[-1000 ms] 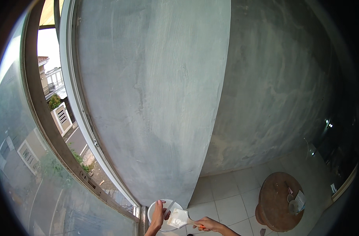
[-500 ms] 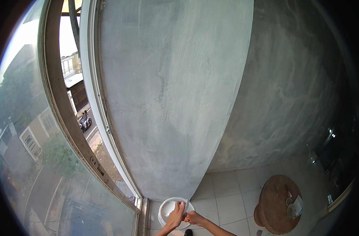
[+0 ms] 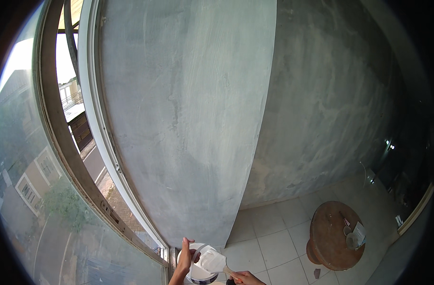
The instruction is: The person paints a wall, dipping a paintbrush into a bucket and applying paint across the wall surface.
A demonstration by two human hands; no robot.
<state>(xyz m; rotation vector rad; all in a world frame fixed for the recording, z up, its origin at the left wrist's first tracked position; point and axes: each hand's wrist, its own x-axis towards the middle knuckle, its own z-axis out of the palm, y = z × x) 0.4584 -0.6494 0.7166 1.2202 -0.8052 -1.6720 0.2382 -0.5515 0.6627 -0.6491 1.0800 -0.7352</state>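
A white bucket (image 3: 198,272) is low in the picture, at the foot of the grey wall. My left hand (image 3: 185,259) is at its left side, thumb up, with the fingers curled in at the bucket's raised handle. My right hand (image 3: 248,278) grips the handle of a wide putty knife (image 3: 214,261). White paste coats its broad blade, which lies tilted over the bucket's mouth and points toward my left hand. The blade hides much of the bucket's inside.
A grey plastered wall (image 3: 179,118) rises ahead, its edge meeting a darker wall (image 3: 321,109). On the left are a white window frame (image 3: 101,133) and a glass pane (image 3: 60,213). A round brown table (image 3: 328,237) carrying small items stands right on the tiled floor (image 3: 276,247).
My hands have moved apart, the left to the bucket's left side, the right rightward. The putty knife's coated blade now shows broadside. The whole view has shifted, and the motorbike outside is gone.
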